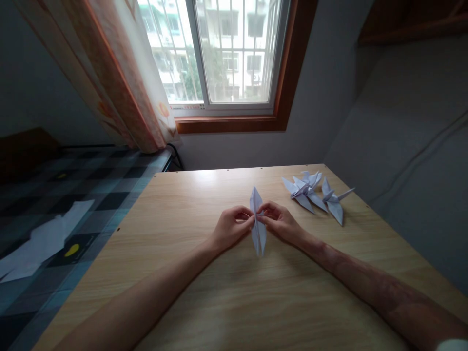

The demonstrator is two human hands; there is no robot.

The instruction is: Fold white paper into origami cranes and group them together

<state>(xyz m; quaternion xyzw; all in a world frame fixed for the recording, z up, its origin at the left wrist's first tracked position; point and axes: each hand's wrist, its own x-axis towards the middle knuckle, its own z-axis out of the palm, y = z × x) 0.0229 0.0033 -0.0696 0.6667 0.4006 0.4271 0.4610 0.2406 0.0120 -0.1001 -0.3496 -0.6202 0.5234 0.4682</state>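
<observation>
left hand [234, 224]: fingertips pinched on 1 white folded paper [261, 233], long, pointed. right hand [280, 222]: pinched on its opposite side; fingers partly cover its middle. paper between both, over wooden table [219, 302]. far right: white paper cranes [333, 202]. left: checked bed [124, 168], paper sheets [46, 241] on it.

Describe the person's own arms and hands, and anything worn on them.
The left hand and right hand are bare: no gloves, rings or watch show. Both forearms are uncovered in view. A white patch by the right arm, at the picture's corner, may be a sleeve edge.
</observation>
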